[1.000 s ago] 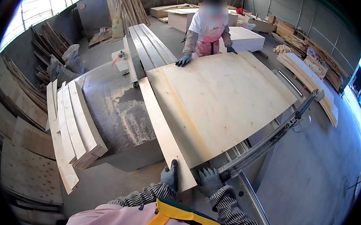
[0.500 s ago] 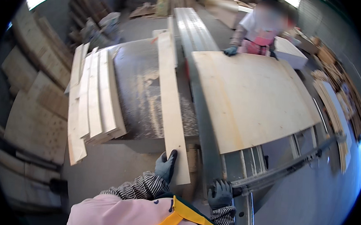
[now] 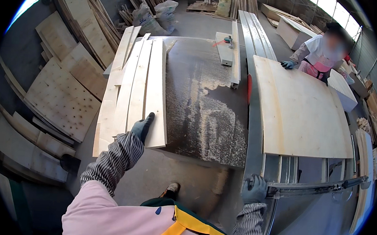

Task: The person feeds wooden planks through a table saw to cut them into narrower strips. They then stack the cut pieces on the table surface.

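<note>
Apparently mid-stacking, the left hand (image 3: 141, 126) pinches the strip (image 3: 157, 87) along the right edge of the stack (image 3: 124, 96); the next move calls for squaring, then release. The right hand (image 3: 254, 189) is beside the rail (image 3: 314, 188), grip unclear.

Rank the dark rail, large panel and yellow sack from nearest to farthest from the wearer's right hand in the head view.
1. Dark rail: its left end beside the right hand.
2. Large panel: ahead, to the right.
3. Yellow sack: far back, slightly left.
</note>
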`<control>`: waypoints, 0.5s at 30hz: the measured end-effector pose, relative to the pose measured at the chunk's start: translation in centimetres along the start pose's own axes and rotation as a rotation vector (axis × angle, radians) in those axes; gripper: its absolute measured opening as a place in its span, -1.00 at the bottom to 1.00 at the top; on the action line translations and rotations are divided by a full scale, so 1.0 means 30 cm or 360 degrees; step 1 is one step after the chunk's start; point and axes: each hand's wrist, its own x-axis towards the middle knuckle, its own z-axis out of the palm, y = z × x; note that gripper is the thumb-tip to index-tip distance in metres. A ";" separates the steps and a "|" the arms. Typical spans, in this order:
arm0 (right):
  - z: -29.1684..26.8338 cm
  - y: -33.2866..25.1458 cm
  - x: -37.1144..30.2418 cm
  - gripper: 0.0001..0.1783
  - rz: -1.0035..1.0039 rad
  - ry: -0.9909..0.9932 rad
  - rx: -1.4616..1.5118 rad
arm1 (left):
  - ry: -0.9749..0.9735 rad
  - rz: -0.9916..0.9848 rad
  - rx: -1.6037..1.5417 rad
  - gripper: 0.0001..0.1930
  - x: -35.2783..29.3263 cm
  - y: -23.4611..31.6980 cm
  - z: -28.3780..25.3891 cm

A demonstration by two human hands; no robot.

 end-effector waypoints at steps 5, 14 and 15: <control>0.117 0.021 0.263 -0.48 0.0044 -0.0013 -0.0005 | 0.0128 0.0241 0.0276 -0.39 0.095 -0.031 -0.022; 0.067 -0.871 0.352 -0.13 -0.0802 -0.0844 0.1095 | 0.0318 0.0884 0.0168 -0.34 -0.051 0.040 -0.040; 0.089 -0.961 0.344 -0.14 -0.0841 -0.0869 0.1157 | 0.0229 0.0998 0.0521 -0.33 -0.126 0.121 -0.022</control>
